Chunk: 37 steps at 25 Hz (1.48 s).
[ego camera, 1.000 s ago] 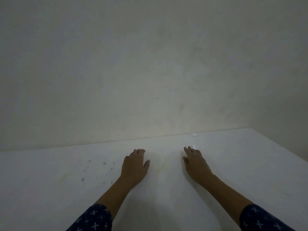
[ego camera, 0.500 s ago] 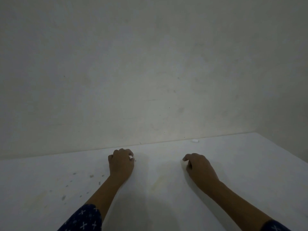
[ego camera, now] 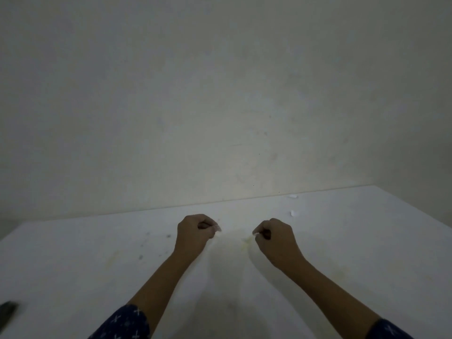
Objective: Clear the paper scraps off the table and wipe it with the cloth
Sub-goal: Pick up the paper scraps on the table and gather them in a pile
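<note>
The left hand (ego camera: pixel 194 234) and right hand (ego camera: pixel 277 239) are held side by side over the white counter (ego camera: pixel 367 241), fingers curled in. Each shows a pale fleck at its fingertips, too blurred to tell if it is paper. Two paper scraps (ego camera: pixel 292 213) lie beyond the right hand, near the counter's far edge.

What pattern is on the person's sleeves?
The left sleeve is dark blue fabric with small white crosses; head view shows it best.
</note>
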### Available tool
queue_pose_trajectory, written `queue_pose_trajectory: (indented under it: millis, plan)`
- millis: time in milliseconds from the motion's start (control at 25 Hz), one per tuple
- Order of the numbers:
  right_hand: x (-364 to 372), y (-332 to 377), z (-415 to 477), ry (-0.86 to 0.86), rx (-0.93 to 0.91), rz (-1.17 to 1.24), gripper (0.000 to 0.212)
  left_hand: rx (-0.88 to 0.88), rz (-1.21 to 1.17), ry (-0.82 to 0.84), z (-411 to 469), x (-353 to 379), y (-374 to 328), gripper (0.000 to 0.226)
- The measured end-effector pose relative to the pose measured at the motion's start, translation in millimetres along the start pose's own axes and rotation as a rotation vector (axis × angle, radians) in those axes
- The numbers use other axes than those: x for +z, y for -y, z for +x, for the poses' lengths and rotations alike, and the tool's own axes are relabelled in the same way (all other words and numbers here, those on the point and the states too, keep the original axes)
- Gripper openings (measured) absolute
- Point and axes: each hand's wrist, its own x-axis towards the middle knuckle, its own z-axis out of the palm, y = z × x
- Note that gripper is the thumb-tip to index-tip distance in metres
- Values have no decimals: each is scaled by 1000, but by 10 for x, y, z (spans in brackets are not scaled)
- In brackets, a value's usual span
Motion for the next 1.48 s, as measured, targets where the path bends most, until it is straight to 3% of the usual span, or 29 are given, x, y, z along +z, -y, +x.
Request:
queue_pose_trajectory:
  millis: [200,360,640,1000,1280,1480]
  plan:
    - [225,675,-719,120,108,344,24,-74,-177,155,-701,-632,-49,8]
    - [426,1129,-1252,234,107,525,3,-122,-118,61,-1303,-1214,38,10]
    - [929,1900,-1945,451,41,714,9,-197,24,-69,-2327,-2196,325,7]
    - [1497,2644,-2385,588,-118,627,10,-189,193,-321,-2898,-3078,578,5]
    - [1624,2699,-2452,547,-313,346,17,-201,385,-262,-2914,-3009,733,12]
    - [1343,2542,-2213,482,-171,480,18,-92,445,-231,-2749,-2740,701,20]
